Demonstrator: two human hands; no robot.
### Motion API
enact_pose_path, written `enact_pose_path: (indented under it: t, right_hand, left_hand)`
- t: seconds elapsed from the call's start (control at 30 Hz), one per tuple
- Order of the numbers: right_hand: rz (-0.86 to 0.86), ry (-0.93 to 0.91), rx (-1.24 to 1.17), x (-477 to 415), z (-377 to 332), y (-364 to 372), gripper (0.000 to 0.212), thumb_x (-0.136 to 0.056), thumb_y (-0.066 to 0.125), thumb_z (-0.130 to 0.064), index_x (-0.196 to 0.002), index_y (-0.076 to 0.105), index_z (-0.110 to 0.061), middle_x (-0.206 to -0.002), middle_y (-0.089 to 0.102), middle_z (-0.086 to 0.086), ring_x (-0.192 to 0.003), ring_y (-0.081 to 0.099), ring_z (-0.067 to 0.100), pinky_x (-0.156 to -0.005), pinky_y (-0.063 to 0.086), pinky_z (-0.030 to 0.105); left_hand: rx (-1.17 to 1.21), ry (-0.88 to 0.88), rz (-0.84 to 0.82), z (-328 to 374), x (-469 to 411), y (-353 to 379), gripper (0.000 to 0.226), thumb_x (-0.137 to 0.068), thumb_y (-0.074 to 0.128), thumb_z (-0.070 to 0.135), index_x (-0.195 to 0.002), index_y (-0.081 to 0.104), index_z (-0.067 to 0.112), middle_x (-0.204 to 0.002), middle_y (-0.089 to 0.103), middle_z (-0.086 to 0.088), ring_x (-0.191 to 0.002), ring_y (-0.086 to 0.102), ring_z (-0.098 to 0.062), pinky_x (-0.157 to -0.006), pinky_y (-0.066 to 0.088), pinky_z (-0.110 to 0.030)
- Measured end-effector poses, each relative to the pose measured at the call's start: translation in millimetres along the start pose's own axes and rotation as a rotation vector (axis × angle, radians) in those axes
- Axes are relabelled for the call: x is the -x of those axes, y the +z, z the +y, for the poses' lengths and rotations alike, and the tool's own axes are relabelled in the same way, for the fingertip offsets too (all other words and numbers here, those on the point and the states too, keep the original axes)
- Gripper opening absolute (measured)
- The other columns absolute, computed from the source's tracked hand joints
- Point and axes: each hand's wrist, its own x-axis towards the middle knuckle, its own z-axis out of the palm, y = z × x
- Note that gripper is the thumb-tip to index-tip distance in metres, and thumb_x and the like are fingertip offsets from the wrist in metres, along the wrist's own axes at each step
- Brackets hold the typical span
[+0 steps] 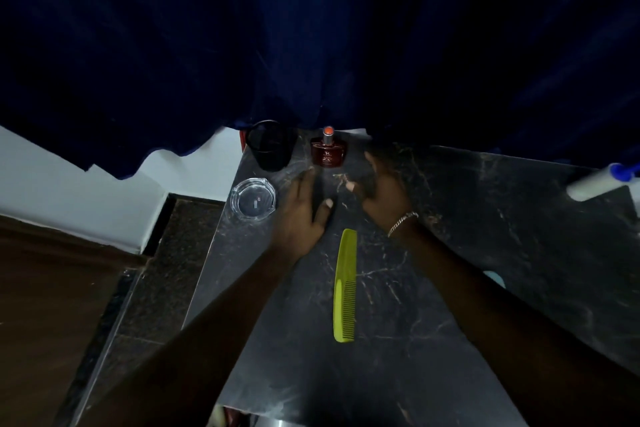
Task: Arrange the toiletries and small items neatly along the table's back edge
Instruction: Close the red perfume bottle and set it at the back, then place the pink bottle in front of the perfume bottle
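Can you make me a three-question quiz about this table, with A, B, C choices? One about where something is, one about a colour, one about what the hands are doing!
1. Where is the ashtray?
A) left of the left hand
B) right of the comb
C) under the bottle

2. What colour is the comb?
A) red
B) yellow-green
C) white

3. The hands are:
A) gripping the comb
B) open, holding nothing
C) lifting the cup

Answers: 1 A, it sits by the table's left edge; 2 B, bright against the dark table; 3 B, both the left and right hand have spread fingers, empty.
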Motion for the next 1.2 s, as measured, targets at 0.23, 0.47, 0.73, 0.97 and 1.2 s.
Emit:
enact_pose_path:
  t: [0.23, 0.47, 0.73, 0.97, 1.2]
  right_hand:
    - [0.075, -0.137, 0.304, 83, -8, -31, 0.073, -0.095, 0.054, -0.048, -0.154, 0.028, -0.014, -0.161, 0.028, 0.009, -0.15, 0.026, 0.024, -0.12, 0.03, 0.047]
    - [0.135, -0.086, 0.335, 166, 26, -57, 0.071, -0.098, 0.047, -0.05, -0.155, 0.026, -0.014, -0.162, 0.026, 0.007, -0.152, 0.023, 0.02, -0.121, 0.031, 0.045]
    - [0.291, 0.152, 0.224, 235, 82, -97, 0.059, -0.093, 0.064, -0.029, -0.143, 0.047, -0.003, -0.145, 0.049, 0.014, -0.137, 0.045, 0.029, -0.116, 0.038, 0.038]
    - [-0.012, 0.417, 0.337, 256, 117, -120, 0.04, -0.094, 0.055, -0.025, -0.133, 0.056, -0.016, -0.134, 0.055, 0.012, -0.115, 0.061, 0.033, -0.094, 0.05, 0.036]
    - [-0.194, 0.36, 0.533, 255, 130, -125, 0.028, -0.096, 0.049, -0.02, -0.119, 0.064, -0.015, -0.13, 0.052, 0.006, -0.117, 0.06, 0.028, -0.093, 0.05, 0.034]
  left_hand:
    - [-0.277, 0.23, -0.03, 29, 45, -5, 0.069, -0.108, 0.033, 0.052, -0.166, 0.014, 0.02, -0.175, 0.015, -0.008, -0.163, 0.011, -0.025, -0.129, 0.022, -0.045]
    - [-0.303, 0.319, -0.118, 53, 90, 34, 0.068, -0.109, 0.027, 0.054, -0.167, 0.011, 0.022, -0.176, 0.006, -0.006, -0.165, 0.001, -0.023, -0.132, 0.017, -0.048]
    - [-0.267, 0.313, -0.217, 120, 131, 96, 0.069, -0.108, 0.034, 0.051, -0.166, 0.015, 0.019, -0.176, 0.012, -0.007, -0.164, 0.008, -0.024, -0.131, 0.018, -0.04]
    - [-0.048, -0.097, -0.354, 172, 165, 155, 0.054, -0.105, 0.051, 0.036, -0.156, 0.04, 0.021, -0.154, 0.051, -0.005, -0.138, 0.053, -0.022, -0.108, 0.046, -0.031]
    - [0.203, -0.581, -0.319, 207, 165, 187, 0.019, -0.101, 0.061, 0.025, -0.115, 0.068, 0.015, -0.113, 0.075, -0.008, -0.106, 0.07, -0.026, -0.099, 0.057, -0.044]
